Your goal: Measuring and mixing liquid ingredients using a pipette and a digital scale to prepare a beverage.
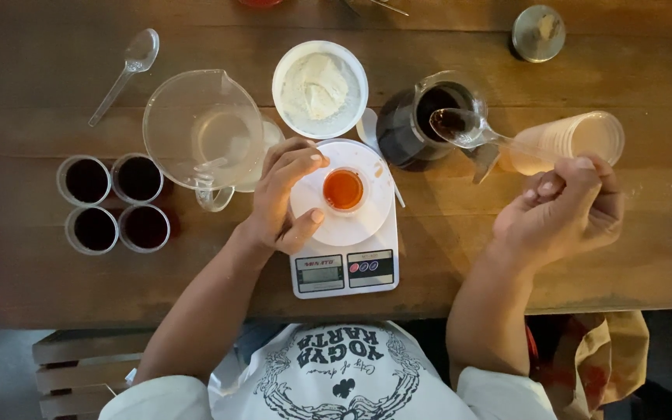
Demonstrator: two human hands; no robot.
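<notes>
- Printed white apron [336,373] sits closest to the lens, then both forearms reaching out over a wooden table [624,257].
- Kitchen scale [344,249] stands at the table's near edge, centre. White round platform, display and buttons facing the person.
- Small clear cup [344,189] sits on the middle of the platform and holds a shallow amber-orange liquid. Looks only partly filled.
- Left hand [285,198]: fingers loosely spread and curved along the platform's left rim, thumb on the near side. It touches the scale plate beside the cup, not gripping the cup.
- Right hand [565,210]: closed, fingers pinching the handle of a clear plastic spoon [464,128]. Spoon bowl carries dark liquid and hangs over the mouth of a glass jug [421,120] of dark liquid, just right of the scale.
- Done so far, judging by layout: four small cups [116,204] already filled dark, grouped two by two at far left, well apart from the scale.
- In hand: dosing the cup on the scale, spoon loaded but not yet over it.
- Left: cannot tell how many more cups; a stack of empty cups [569,140] lies on its side beyond the right hand.
- Also on the table: empty clear measuring jug [204,132], bowl of white powder [320,89], spare spoon [126,70], round metal lid [538,33].
</notes>
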